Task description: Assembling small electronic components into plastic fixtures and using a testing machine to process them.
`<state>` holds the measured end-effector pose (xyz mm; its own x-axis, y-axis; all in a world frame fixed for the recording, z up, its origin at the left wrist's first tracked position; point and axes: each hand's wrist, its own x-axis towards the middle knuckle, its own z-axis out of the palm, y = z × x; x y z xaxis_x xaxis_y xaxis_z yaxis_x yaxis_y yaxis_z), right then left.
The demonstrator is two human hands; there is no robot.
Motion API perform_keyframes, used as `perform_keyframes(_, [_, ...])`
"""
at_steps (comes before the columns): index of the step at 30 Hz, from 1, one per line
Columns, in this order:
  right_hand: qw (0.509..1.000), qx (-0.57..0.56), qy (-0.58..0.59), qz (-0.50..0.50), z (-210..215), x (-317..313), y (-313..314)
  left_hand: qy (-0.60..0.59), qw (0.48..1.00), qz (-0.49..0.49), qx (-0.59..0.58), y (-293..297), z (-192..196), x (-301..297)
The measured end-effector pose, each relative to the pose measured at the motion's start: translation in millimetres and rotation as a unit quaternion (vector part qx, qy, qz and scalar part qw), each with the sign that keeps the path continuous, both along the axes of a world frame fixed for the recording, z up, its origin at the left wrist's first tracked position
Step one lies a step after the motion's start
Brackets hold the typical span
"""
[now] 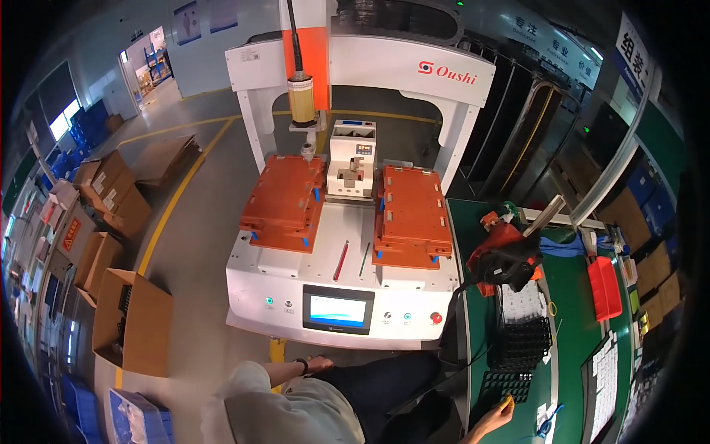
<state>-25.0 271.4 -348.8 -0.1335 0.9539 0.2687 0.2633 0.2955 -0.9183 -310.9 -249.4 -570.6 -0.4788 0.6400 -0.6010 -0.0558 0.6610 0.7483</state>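
Observation:
My left hand [319,364], with a dark band at the wrist, rests by my dark-trousered leg below the machine's front; it looks loosely open and holds nothing visible. Over the green bench at the lower right, my right hand [495,419] reaches the near edge of a black tray with pockets [507,386]. Yellow coverings show on its fingertips, which are pressed together; whatever they may hold is too small to name. Behind that tray is a stack of black gridded trays [522,345].
A white gantry machine [259,285] stands ahead, with two orange fixture plates [285,196], a lit touchscreen [338,309] and a red button [436,317]. The bench [566,337] carries a red bin [605,288] and a black-and-red tool [506,259]. Cardboard boxes [140,325] stand at left.

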Motion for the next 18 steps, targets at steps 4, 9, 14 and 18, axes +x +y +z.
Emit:
perform_keyframes(4, [1.000,-0.015,-0.008,-0.006,-6,7,1,-0.029,0.999,0.045,0.003,4,3,5])
perform_keyframes(9, [1.000,-0.007,0.006,0.000,-4,6,1,-0.083,0.990,0.111,-0.029,14,30,5])
perform_keyframes(14, [0.998,-0.056,-0.033,-0.003,25,-5,-17,-0.120,0.983,0.131,-0.040,15,32,6])
perform_keyframes(18, [0.999,-0.031,-0.010,-0.004,20,-3,-19,-0.109,0.990,0.083,0.017,11,9,2])
